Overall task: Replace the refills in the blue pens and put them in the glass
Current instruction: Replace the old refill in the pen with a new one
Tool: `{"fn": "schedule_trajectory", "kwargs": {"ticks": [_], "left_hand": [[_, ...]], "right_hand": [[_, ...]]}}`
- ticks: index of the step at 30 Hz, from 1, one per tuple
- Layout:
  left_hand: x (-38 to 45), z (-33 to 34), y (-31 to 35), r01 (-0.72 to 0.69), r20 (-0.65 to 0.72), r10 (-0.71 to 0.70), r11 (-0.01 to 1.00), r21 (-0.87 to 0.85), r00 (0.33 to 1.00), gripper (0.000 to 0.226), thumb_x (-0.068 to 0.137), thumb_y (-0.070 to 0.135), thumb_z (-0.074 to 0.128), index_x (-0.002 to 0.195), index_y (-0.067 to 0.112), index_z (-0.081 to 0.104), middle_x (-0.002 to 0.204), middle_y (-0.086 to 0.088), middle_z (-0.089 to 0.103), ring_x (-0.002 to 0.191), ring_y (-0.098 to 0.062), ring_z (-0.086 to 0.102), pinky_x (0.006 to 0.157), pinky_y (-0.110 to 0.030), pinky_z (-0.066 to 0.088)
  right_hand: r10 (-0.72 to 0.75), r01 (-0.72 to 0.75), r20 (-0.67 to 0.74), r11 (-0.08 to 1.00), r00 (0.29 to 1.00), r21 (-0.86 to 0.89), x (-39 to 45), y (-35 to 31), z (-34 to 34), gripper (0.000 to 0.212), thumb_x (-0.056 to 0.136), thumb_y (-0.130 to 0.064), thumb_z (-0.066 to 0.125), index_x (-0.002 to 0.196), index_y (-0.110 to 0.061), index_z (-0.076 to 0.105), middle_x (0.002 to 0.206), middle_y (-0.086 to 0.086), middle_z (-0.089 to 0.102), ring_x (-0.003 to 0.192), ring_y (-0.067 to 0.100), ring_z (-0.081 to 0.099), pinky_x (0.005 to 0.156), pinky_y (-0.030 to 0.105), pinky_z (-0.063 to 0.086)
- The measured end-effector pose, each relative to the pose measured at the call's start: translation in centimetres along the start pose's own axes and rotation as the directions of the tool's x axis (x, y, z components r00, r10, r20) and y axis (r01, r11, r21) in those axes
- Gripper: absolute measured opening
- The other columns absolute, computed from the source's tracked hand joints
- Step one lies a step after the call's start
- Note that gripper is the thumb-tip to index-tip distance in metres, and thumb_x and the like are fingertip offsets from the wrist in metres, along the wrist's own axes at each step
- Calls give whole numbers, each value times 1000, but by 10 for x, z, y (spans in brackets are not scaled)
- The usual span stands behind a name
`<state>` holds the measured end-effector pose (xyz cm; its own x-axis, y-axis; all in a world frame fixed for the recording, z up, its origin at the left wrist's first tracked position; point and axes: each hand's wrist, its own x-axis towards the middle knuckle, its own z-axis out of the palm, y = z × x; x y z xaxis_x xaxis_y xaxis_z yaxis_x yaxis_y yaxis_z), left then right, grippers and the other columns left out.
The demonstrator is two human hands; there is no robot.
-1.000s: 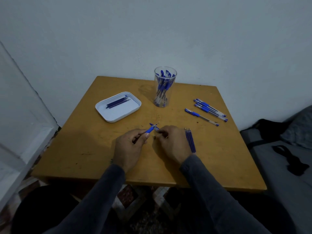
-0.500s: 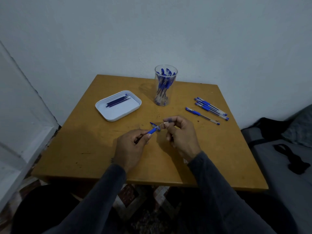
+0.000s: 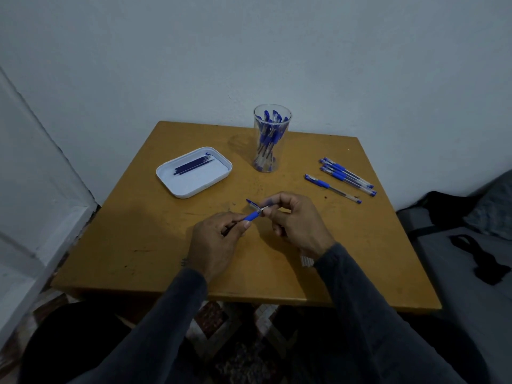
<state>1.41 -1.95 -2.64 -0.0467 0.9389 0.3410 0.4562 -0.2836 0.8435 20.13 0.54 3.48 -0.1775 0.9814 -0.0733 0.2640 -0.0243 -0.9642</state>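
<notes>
We see the left hand (image 3: 214,241) low over the middle of the square yellow-brown wooden counter (image 3: 144,239), its grip pinched round a blue pen with a rubber sleeve (image 3: 251,216), thumb and fingers curled on the barrel, the tip pointing up and to the right. The right hand (image 3: 297,220) meets it there, fingers curled, fingertips (image 3: 270,202) pinching at the pen's thin metal point; we cannot tell exactly what small part sits between them. A blue pen cap (image 3: 250,202) shows just behind the tip. Farther back stands the tall clear glass (image 3: 272,138), upright, packed with blue pens, well apart from the hands. To its left lies the shallow white rounded tray (image 3: 166,176) with a bundle of dark blue refills (image 3: 194,166) in its far half. On the right side of the counter we count four capped blue pens (image 3: 342,177) lying flat, three close together and one just nearer us. Dark grey sleeves (image 3: 357,306) cover both forearms.
</notes>
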Motion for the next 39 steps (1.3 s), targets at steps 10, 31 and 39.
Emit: {"fn": "schedule_trajectory", "kwargs": {"ticks": [10,31,39], "left_hand": [[0,0,-2,-4,8,4,1000,-7,1000,18,93,27,70,108,19,77,86,12,72,81,-7,66,70,-20,50],[0,1,1,-12,6,12,1000,-10,1000,18,91,27,72,107,21,78,84,12,71,79,-8,65,68,-19,51],[-1,0,1,-1,24,1,1000,6,1000,18,88,25,75,105,21,79,87,12,71,81,-8,65,69,-16,50]], "right_hand": [[-31,34,35,995,999,-91,2,1,-8,11,97,-21,68,105,-16,74,89,6,66,58,3,53,52,20,45],[19,-15,27,990,999,-139,6,5,-9,17,94,-28,73,91,-12,76,78,3,68,55,2,51,50,17,42],[16,-10,56,994,998,-105,7,6,-8,6,92,-14,73,96,-11,77,83,14,69,54,6,51,49,19,43]]}}
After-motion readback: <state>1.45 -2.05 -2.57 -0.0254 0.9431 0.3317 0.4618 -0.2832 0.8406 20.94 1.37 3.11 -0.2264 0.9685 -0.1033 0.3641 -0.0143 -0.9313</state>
